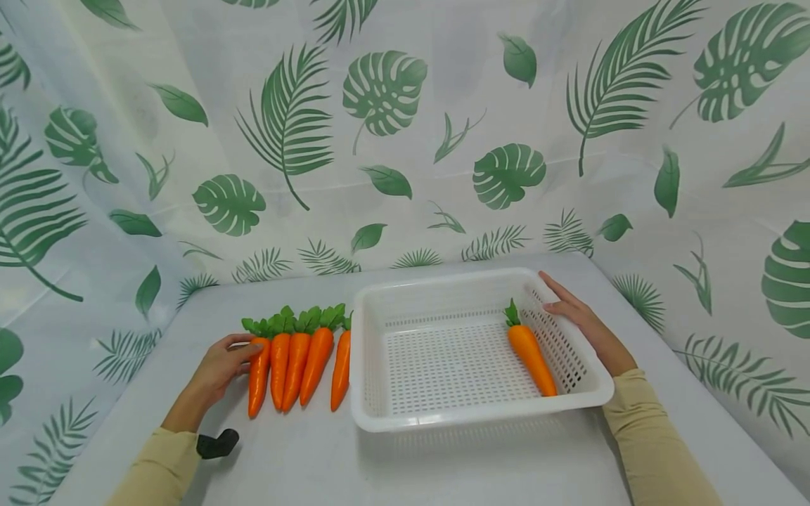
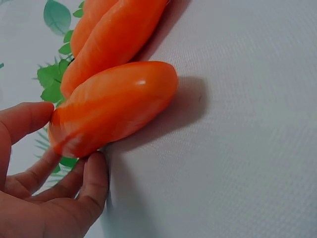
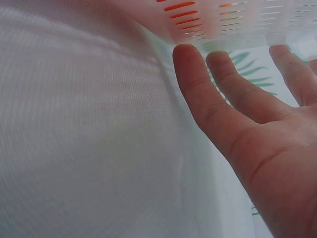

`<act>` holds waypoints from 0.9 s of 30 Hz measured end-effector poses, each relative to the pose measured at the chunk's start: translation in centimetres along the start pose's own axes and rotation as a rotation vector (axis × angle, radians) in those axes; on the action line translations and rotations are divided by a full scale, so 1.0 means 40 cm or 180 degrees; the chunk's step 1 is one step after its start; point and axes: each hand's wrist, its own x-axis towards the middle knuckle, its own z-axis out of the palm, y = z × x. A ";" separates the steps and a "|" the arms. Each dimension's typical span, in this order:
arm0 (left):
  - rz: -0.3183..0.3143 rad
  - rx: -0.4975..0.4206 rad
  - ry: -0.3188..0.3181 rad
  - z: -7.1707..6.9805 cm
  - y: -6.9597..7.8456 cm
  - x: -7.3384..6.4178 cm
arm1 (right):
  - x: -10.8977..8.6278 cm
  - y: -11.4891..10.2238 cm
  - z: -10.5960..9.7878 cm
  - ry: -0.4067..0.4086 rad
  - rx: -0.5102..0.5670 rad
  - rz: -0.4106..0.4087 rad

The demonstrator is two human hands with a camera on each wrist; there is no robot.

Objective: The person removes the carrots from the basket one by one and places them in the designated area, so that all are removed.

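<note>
In the head view my left hand is at the leftmost orange carrot, thumb on one side and fingers on the other near its leafy top. The left wrist view shows that carrot pinched between thumb and fingers, its tip pointing away from the palm. My right hand holds the right rim of a white perforated plastic basket. Its fingers reach along the outside, as the right wrist view shows, and the thumb lies over the rim. One carrot lies inside the basket along its right wall.
Several more carrots lie side by side between the left hand and the basket; the one nearest the basket has its top partly hidden. A white table is backed by a leaf-print curtain. A black strap piece sits at the left wrist.
</note>
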 end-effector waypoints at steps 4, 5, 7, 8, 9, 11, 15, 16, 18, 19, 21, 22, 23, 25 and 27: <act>0.0011 0.0006 0.0018 0.003 0.006 -0.001 | 0.015 -0.001 -0.006 -0.0004 -0.0131 -0.0167; 0.0014 0.0014 0.0019 0.003 0.006 -0.001 | 0.016 -0.001 -0.007 -0.0007 -0.0125 -0.0161; 0.0009 0.0033 0.0011 0.003 0.006 -0.001 | 0.017 0.000 -0.008 -0.0019 -0.0076 -0.0148; 0.0002 0.0044 0.0008 0.003 0.005 -0.001 | 0.017 0.001 -0.008 -0.0028 -0.0052 -0.0140; -0.0002 0.0054 0.0002 0.003 0.004 -0.002 | 0.017 0.001 -0.007 -0.0036 -0.0029 -0.0137; -0.0009 0.0056 -0.0007 0.003 0.002 -0.003 | 0.016 0.002 -0.005 -0.0039 0.0009 -0.0123; -0.0016 0.0025 -0.0035 0.001 -0.001 -0.004 | 0.017 0.000 -0.002 -0.0043 0.0034 -0.0111; -0.0023 0.0004 -0.0038 0.000 -0.001 -0.004 | 0.017 -0.001 -0.002 -0.0040 0.0035 -0.0105; -0.0041 -0.0033 -0.0043 -0.002 0.001 -0.005 | 0.018 -0.001 -0.002 -0.0027 0.0033 -0.0087; -0.0051 -0.0036 -0.0039 -0.003 0.003 -0.006 | 0.018 -0.002 -0.002 -0.0014 0.0031 -0.0073; -0.0079 -0.0089 -0.0027 -0.006 0.006 -0.007 | 0.019 -0.002 -0.002 0.0012 0.0010 -0.0049; -0.0102 -0.0139 -0.0013 -0.008 0.008 -0.008 | 0.019 -0.002 -0.002 0.0017 0.0005 -0.0045; -0.0120 -0.0172 -0.0002 -0.009 0.009 -0.008 | 0.019 -0.001 -0.002 0.0023 -0.0008 -0.0042; -0.0154 -0.0256 0.0019 -0.012 0.011 -0.007 | 0.018 -0.001 -0.002 0.0024 -0.0019 -0.0042; -0.0186 -0.0341 0.0037 -0.015 0.013 -0.007 | 0.017 -0.001 -0.002 0.0027 -0.0010 -0.0053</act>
